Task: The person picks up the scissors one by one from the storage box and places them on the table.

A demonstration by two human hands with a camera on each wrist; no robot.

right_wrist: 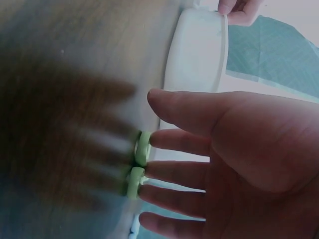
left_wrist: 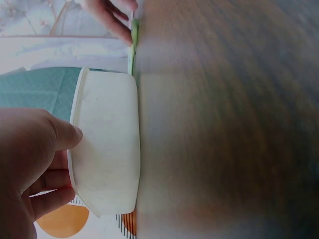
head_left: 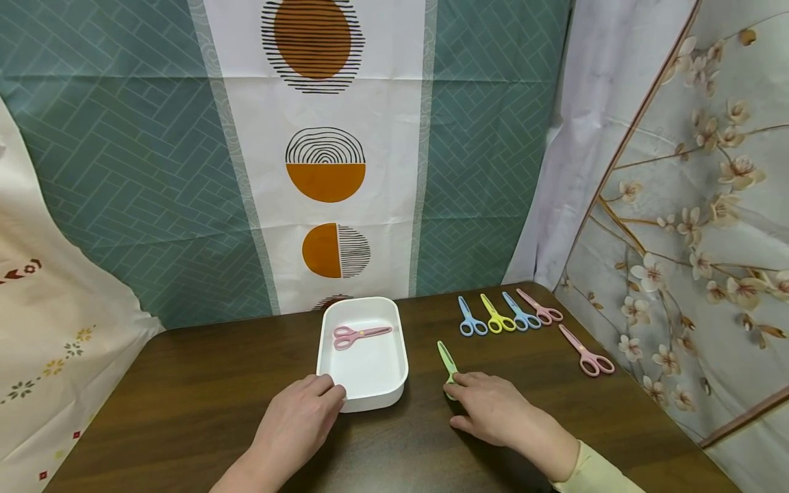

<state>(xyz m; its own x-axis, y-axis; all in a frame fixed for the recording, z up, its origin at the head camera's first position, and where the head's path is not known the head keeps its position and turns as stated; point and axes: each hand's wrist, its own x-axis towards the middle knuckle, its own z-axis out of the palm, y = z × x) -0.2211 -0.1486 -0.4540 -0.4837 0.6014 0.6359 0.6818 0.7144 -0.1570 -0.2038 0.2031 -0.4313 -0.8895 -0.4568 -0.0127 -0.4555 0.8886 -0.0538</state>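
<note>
A white plastic tray (head_left: 368,373) stands on the table, with pink scissors (head_left: 360,334) lying inside. My left hand (head_left: 303,414) grips its near left rim; in the left wrist view the thumb (left_wrist: 70,135) lies on the outer wall and the other fingers reach over the edge. To the right of the tray, green scissors (head_left: 445,356) lie with blades pointing away. My right hand (head_left: 493,411) is over their handles. In the right wrist view its fingers are nearly straight, fingertips touching the green handle loops (right_wrist: 143,149), with the thumb held apart.
At the back right lie blue scissors (head_left: 466,318), yellow scissors (head_left: 496,316), more blue scissors (head_left: 520,313) and pink scissors (head_left: 541,308) in a row. Another pink pair (head_left: 588,352) lies near the right edge of the brown table (head_left: 216,370). Patterned curtains (head_left: 493,171) hang behind.
</note>
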